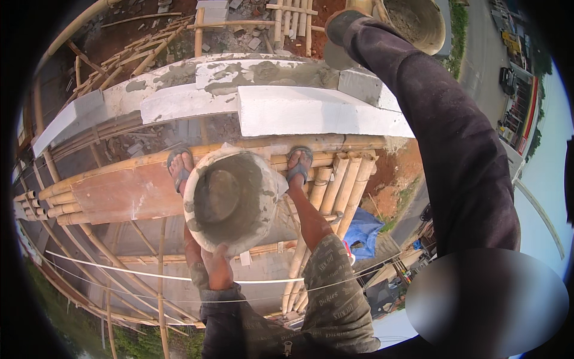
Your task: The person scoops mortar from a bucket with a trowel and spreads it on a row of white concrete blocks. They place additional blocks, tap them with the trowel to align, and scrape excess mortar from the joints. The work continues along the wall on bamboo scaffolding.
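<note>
left hand (219,269) has its fingers pinching the near rim of the bucket (256,230), probably to steady it over the bamboo poles (347,182). right hand (342,29)'s stretched out, can't tell its fingers tbh

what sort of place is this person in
Most likely an outdoor building site: there are white blocks laid in a curve, smears of grey mortar on them, bamboo poles like scaffolding, and a mortar-caked bucket.

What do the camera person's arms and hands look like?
The right sleeve is long, dark and wrinkled, with paler dusty patches. The left hand shows no glove. I can't tell about a sleeve there, or a glove on the right hand.
</note>
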`<control>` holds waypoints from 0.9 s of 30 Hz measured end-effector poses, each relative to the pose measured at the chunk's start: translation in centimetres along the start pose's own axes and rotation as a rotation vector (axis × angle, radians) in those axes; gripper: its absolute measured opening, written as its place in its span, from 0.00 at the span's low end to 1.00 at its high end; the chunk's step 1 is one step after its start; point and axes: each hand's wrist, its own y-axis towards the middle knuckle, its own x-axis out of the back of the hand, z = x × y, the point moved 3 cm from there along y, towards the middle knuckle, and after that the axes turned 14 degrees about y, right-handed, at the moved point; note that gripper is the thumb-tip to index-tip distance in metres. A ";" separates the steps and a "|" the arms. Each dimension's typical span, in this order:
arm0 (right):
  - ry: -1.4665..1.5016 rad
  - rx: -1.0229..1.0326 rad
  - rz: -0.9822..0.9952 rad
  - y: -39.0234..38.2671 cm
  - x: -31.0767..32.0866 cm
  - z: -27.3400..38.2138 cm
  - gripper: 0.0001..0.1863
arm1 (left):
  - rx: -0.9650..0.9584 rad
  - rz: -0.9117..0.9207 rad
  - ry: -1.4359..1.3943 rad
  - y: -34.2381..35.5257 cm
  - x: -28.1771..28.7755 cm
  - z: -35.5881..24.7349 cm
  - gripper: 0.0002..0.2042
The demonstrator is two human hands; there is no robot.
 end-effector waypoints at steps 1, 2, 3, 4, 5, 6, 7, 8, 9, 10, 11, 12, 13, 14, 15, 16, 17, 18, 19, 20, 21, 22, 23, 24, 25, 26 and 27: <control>-0.038 -0.012 0.052 2.3 -0.2 0.8 0.16 | 0.020 0.007 -0.077 -0.1 -0.5 0.3 0.32; -0.086 0.024 0.037 3.9 -0.9 1.4 0.16 | 0.063 0.002 -0.131 -0.4 -0.7 0.7 0.32; -0.112 -0.051 0.067 5.4 -1.7 1.7 0.16 | 0.102 -0.021 -0.103 -0.4 -0.9 1.0 0.32; -0.147 -0.074 0.025 6.2 -2.6 2.3 0.15 | 0.113 -0.022 -0.110 -0.5 -1.0 1.3 0.32; -0.173 -0.100 0.016 7.1 -3.2 2.8 0.15 | 0.110 -0.019 -0.138 -0.5 -1.0 1.6 0.32; -0.200 -0.125 0.008 7.7 -3.5 3.5 0.15 | 0.128 -0.028 -0.120 -0.4 -0.9 1.9 0.32; -0.220 -0.155 0.032 8.0 -3.9 4.3 0.15 | 0.132 -0.032 -0.124 -0.3 -0.8 2.2 0.31; -0.239 -0.186 0.056 8.2 -4.1 5.2 0.15 | 0.127 -0.028 -0.152 -0.1 -0.8 2.4 0.31; -0.170 -0.203 0.055 8.2 -4.1 6.1 0.15 | 0.126 -0.025 -0.114 0.0 -0.7 2.6 0.31; -0.099 -0.219 0.054 8.2 -3.9 7.0 0.15 | 0.117 -0.016 -0.098 0.2 -0.6 2.7 0.30; -0.108 -0.230 0.039 8.2 -3.7 7.9 0.15 | 0.103 -0.008 -0.098 0.3 -0.4 2.6 0.30; -0.147 -0.253 0.100 8.3 -3.8 8.8 0.16 | 0.123 -0.015 -0.092 0.3 -0.3 2.7 0.30; -0.267 -0.268 0.144 8.5 -4.0 9.9 0.16 | 0.137 -0.027 -0.103 0.3 -0.2 2.6 0.29; -0.339 -0.252 0.164 8.5 -4.4 10.6 0.16 | 0.146 -0.025 -0.130 0.3 -0.1 2.5 0.29; -0.410 -0.234 0.182 8.7 -4.7 11.3 0.16 | 0.148 -0.018 -0.121 0.3 0.1 2.3 0.29; -0.435 -0.181 0.176 8.9 -5.0 11.9 0.16 | 0.146 0.000 -0.130 0.3 0.3 2.0 0.29; -0.459 -0.129 0.172 9.1 -5.3 12.3 0.16 | 0.124 0.019 -0.160 0.2 0.4 1.6 0.29; -0.495 -0.124 0.211 9.1 -5.8 12.4 0.16 | 0.143 0.014 -0.150 0.2 0.5 1.3 0.29; -0.493 -0.082 0.232 9.2 -6.0 12.5 0.16 | 0.140 0.008 -0.163 0.1 0.6 1.0 0.29; -0.491 -0.041 0.251 9.1 -6.2 12.4 0.17 | 0.114 0.012 -0.196 0.1 0.7 0.6 0.29; -0.489 -0.002 0.271 9.1 -6.3 12.4 0.17 | 0.146 -0.006 -0.177 0.1 0.8 0.4 0.29; -0.471 0.070 0.293 8.9 -6.2 12.1 0.17 | 0.157 -0.015 -0.177 0.0 1.0 0.2 0.29; -0.419 0.070 0.289 8.8 -5.8 11.9 0.17 | 0.177 -0.030 -0.181 0.0 1.2 -0.1 0.29; -0.367 0.068 0.284 8.7 -5.4 11.6 0.17 | 0.147 -0.025 -0.180 0.0 1.3 -0.5 0.30; -0.314 0.066 0.278 8.5 -4.9 11.3 0.16 | 0.126 -0.025 -0.184 0.0 1.4 -0.8 0.30; -0.309 0.113 0.253 8.3 -4.5 11.2 0.17 | 0.060 -0.013 -0.211 0.1 1.5 -1.2 0.30; -0.330 0.162 0.275 8.3 -4.0 11.1 0.18 | 0.108 -0.030 -0.196 0.1 1.6 -1.2 0.30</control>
